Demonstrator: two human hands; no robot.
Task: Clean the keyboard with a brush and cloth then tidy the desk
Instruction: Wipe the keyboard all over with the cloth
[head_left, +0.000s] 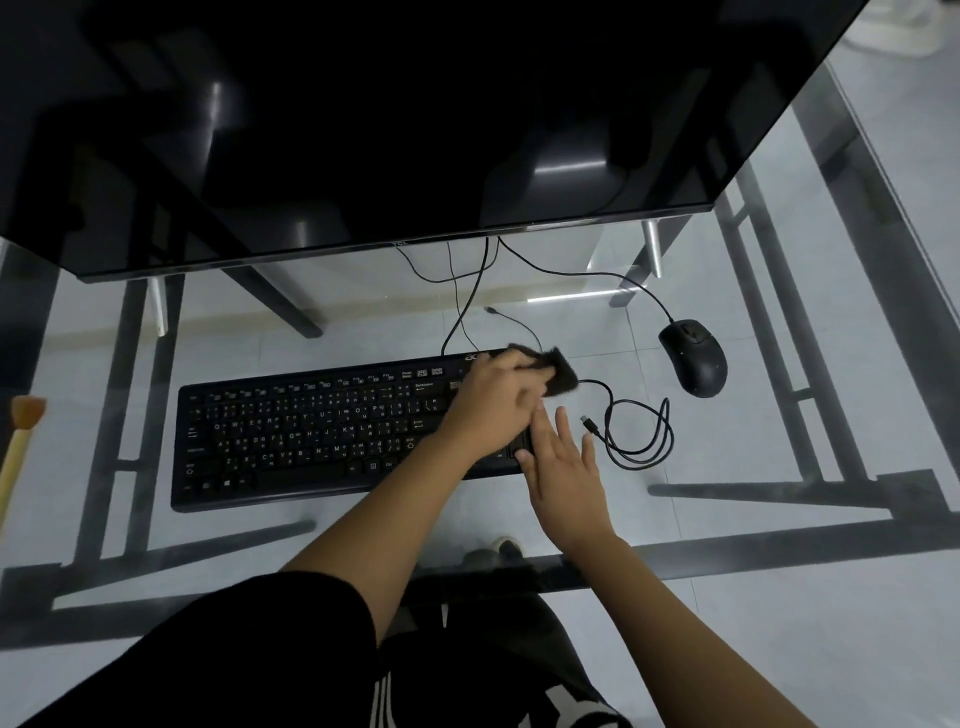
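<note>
A black keyboard (311, 431) lies on the glass desk (675, 519) in front of me. My left hand (493, 402) reaches across its right end and grips a dark cloth (558, 371) against the top right corner. My right hand (563, 467) rests with straight fingers on the keyboard's right edge. A brush (18, 447) with a yellow handle and orange bristles lies at the far left edge of the view.
A large dark monitor (389, 119) stands behind the keyboard on metal legs. A black mouse (693, 356) sits at the right, its wire running back. A loose coiled black cable (636, 431) lies just right of the keyboard. My legs show through the glass.
</note>
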